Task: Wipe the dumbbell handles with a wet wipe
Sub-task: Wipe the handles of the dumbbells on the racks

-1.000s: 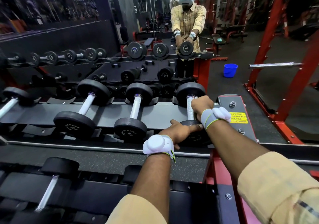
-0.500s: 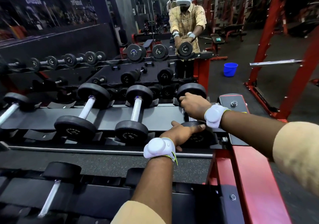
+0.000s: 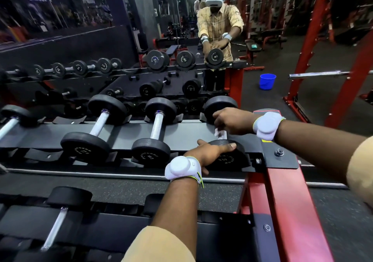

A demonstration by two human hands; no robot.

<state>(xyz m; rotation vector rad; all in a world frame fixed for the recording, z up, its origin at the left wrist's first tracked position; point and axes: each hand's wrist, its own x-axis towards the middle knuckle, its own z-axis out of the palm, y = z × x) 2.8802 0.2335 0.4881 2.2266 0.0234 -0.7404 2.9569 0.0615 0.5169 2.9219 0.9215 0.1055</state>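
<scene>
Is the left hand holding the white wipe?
No, the right hand holds the wipe; the left hand rests on the near end of the dumbbell.

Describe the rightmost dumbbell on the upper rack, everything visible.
The rightmost dumbbell lies in the last cradle of the rack, handle running front to back. It has two round black heads, rubber-looking; the near one carries faint moulded lettering I can't read. The metal handle is almost wholly hidden: the right hand grips it through a white wet wipe. The left hand rests on top of the near head, fingers laid flat.
</scene>
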